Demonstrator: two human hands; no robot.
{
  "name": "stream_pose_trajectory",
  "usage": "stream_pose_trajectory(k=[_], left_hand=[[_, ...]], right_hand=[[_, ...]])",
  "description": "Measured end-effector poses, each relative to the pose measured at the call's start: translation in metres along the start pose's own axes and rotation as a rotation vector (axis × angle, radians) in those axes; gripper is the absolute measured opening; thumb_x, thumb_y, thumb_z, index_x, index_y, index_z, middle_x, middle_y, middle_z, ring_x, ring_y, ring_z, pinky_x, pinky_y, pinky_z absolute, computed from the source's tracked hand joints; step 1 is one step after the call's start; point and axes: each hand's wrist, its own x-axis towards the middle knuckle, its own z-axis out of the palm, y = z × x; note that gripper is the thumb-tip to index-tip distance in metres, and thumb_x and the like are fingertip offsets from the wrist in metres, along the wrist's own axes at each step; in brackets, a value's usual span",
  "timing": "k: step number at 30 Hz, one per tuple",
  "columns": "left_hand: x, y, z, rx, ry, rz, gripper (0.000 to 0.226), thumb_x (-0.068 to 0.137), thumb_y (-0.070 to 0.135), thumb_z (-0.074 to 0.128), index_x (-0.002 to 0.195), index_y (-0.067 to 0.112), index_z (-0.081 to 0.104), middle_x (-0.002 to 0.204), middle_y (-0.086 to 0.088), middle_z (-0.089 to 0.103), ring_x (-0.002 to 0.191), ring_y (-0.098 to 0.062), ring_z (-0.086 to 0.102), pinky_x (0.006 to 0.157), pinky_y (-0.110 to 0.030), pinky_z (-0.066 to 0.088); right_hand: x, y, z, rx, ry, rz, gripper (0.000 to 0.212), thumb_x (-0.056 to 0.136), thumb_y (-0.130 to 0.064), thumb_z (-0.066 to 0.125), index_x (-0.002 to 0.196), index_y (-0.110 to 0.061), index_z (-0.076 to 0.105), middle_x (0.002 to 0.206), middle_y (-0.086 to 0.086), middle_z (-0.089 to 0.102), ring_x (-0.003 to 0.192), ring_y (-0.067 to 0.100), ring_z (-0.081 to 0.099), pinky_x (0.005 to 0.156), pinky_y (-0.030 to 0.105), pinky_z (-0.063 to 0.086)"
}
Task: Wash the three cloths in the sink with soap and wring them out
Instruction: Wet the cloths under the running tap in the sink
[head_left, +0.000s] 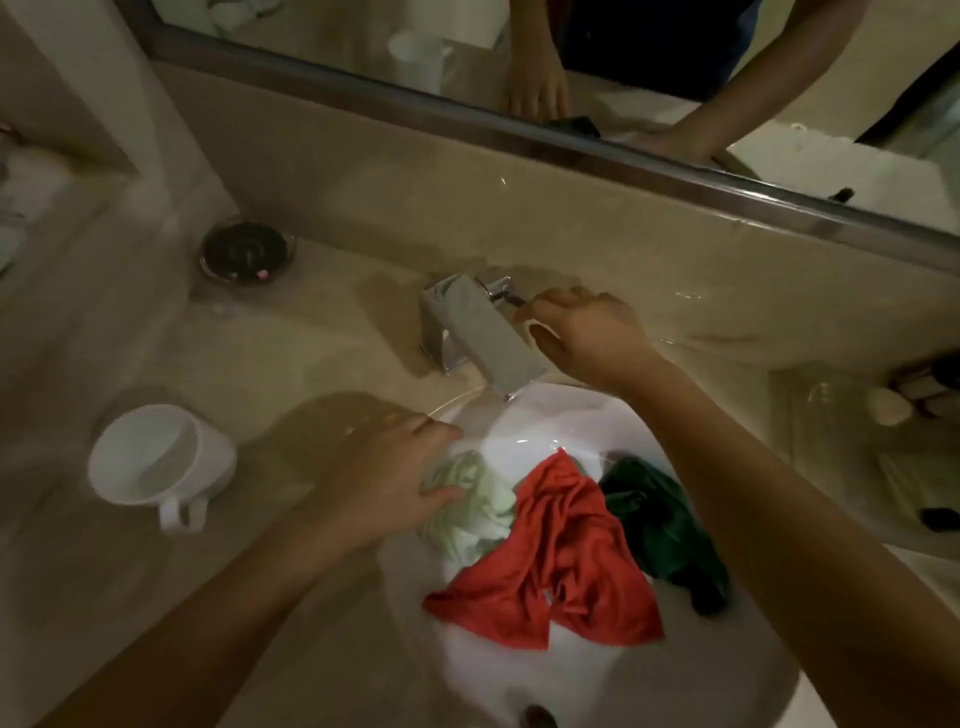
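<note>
My right hand (587, 338) at faucet (483, 332), fingers pinched on small handle (511, 300) at its right side. My left hand (395, 483) spread flat, palm down, pressing pale green cloth (478, 514) at sink (550, 421) left rim. Red cloth (566, 561) mid-basin, overlapping pale one. Dark green cloth (660, 525) right of red, touching it. White mug (156, 462) on counter (291, 343), left of sink. Dark round dish (247, 250) near wall.

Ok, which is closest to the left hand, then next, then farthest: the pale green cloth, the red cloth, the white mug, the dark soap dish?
From the left hand:
1. Pale green cloth, under its fingers in the sink.
2. Red cloth, just right of it.
3. White mug, on the counter to the left.
4. Dark soap dish, back by the wall.
</note>
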Motion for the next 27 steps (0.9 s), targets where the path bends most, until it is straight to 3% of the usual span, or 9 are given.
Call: stream_pose_trajectory(k=[3, 7, 19, 22, 24, 27], left_hand=[[0.004, 0.000, 0.002, 0.005, 0.009, -0.003, 0.067, 0.069, 0.058, 0.058, 0.124, 0.019, 0.064, 0.114, -0.005, 0.066, 0.107, -0.028, 0.060, 0.089, -0.037, 0.048], [0.004, -0.003, 0.008, 0.049, 0.068, 0.017, 0.062, 0.069, 0.065, 0.048, 0.105, 0.020, 0.070, 0.099, -0.001, 0.069, 0.090, -0.027, 0.066, 0.074, -0.041, 0.056], [-0.007, 0.002, 0.010, 0.011, 0.144, -0.005, 0.061, 0.069, 0.065, 0.050, 0.109, 0.022, 0.069, 0.102, 0.002, 0.069, 0.091, -0.026, 0.066, 0.076, -0.046, 0.055], [-0.006, 0.005, 0.017, -0.036, 0.123, -0.063, 0.060, 0.071, 0.062, 0.057, 0.116, 0.023, 0.066, 0.111, 0.002, 0.067, 0.102, -0.023, 0.063, 0.085, -0.044, 0.052], [-0.004, 0.009, 0.024, -0.081, 0.101, -0.083, 0.056, 0.073, 0.054, 0.062, 0.118, 0.022, 0.065, 0.114, 0.001, 0.066, 0.106, -0.023, 0.059, 0.088, -0.040, 0.049], [0.000, 0.015, 0.044, -0.063, 0.080, -0.043, 0.044, 0.077, 0.041, 0.071, 0.116, 0.020, 0.066, 0.107, -0.001, 0.068, 0.098, -0.025, 0.062, 0.083, -0.040, 0.051]], right_hand=[[0.007, 0.003, 0.000, -0.006, 0.002, -0.011, 0.032, 0.095, -0.029, 0.043, 0.120, -0.025, 0.063, 0.120, 0.001, 0.066, 0.104, 0.032, 0.060, 0.077, 0.038, 0.045], [0.007, 0.006, 0.007, 0.074, -0.021, 0.075, 0.029, 0.098, -0.027, 0.044, 0.122, -0.028, 0.059, 0.123, -0.001, 0.063, 0.105, 0.029, 0.061, 0.074, 0.035, 0.045], [-0.036, -0.003, 0.023, 0.293, -0.091, 0.279, 0.034, 0.099, -0.025, 0.044, 0.132, -0.025, 0.050, 0.117, 0.004, 0.067, 0.100, 0.027, 0.063, 0.071, 0.029, 0.046], [-0.083, -0.002, 0.052, 0.403, -0.221, 0.407, 0.030, 0.100, -0.026, 0.046, 0.127, -0.023, 0.057, 0.118, 0.003, 0.066, 0.103, 0.022, 0.062, 0.073, 0.023, 0.038], [-0.114, -0.001, 0.081, 0.409, -0.384, 0.455, 0.032, 0.101, -0.028, 0.041, 0.129, -0.021, 0.055, 0.123, 0.005, 0.063, 0.107, 0.023, 0.060, 0.081, 0.027, 0.043], [-0.150, -0.012, 0.123, 0.347, -0.536, 0.411, 0.042, 0.098, -0.034, 0.032, 0.133, -0.021, 0.050, 0.135, 0.001, 0.054, 0.121, 0.023, 0.054, 0.096, 0.033, 0.044]])
